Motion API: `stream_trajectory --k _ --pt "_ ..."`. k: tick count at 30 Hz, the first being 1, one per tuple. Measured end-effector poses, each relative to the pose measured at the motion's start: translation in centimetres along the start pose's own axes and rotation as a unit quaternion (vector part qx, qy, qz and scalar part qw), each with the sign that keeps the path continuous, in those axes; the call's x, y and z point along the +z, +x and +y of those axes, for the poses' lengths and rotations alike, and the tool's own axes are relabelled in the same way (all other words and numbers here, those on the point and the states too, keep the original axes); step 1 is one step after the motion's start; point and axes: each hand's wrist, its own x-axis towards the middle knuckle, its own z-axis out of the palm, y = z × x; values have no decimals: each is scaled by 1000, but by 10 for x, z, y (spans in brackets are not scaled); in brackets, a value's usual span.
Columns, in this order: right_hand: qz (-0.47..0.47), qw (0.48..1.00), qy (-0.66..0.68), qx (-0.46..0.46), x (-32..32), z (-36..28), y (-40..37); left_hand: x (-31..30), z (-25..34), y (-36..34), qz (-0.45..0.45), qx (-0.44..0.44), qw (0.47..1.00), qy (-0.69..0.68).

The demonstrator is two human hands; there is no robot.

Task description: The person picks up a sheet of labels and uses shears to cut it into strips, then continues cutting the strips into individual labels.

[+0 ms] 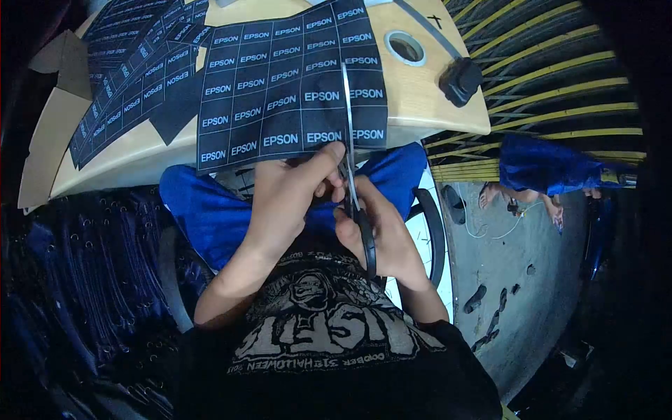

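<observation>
- Here's the left hand (297, 185) at the near edge of the printed sheet (280, 77), thumb on top and fingers curled at the edge, pinching it firmly right beside the blade!
- And the right hand (385, 238), closed around the black handles of the scissors (349, 115), thumb and fingers wrapped round the grips.
- Look at that long silver blade, running from the near edge well up the sheet, between the fourth and fifth columns of white EPSON labels! How far the blades stand apart, you can't tell from here.
- The sheet itself, dark and ruled into boxes, lies across the pale tabletop (437, 105), its near edge out over the person's lap.
- Over on the left, more dark sheets (140, 77) sit fanned in an overlapping heap, with a cardboard box (52, 126) just beside them.
- To the right of the sheet, a pale-rimmed round thing (404, 47), and near the table's edge a black object (460, 80) at the end of a grey strip.
- Below the table, blue trousers (203, 210) and a black printed T-shirt (329, 336) on the person; beyond, a yellow slatted structure (546, 73) and another person's bare foot (553, 210) at floor level!
</observation>
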Motion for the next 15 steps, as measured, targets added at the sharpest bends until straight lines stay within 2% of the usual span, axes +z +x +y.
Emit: stream_trajectory --k 2,5,8,10,13,15 --pt "8 1000 -17 -3 -1 -2 0 -1 0 -1 -2 5 1000 -7" --pt "-22 999 -14 42 -2 -2 0 -2 -1 0 -4 5 1000 5" --pt "-4 1000 -3 1 1 3 1 -2 1 -3 -17 -3 999 37" --pt "-5 998 63 -4 3 6 1 -2 1 -3 -12 -7 999 47" --pt "-6 998 57 -8 3 8 1 -2 2 -3 -19 13 1000 12" --pt "-5 999 40 0 3 3 2 0 9 -5 -19 -10 1000 -1"
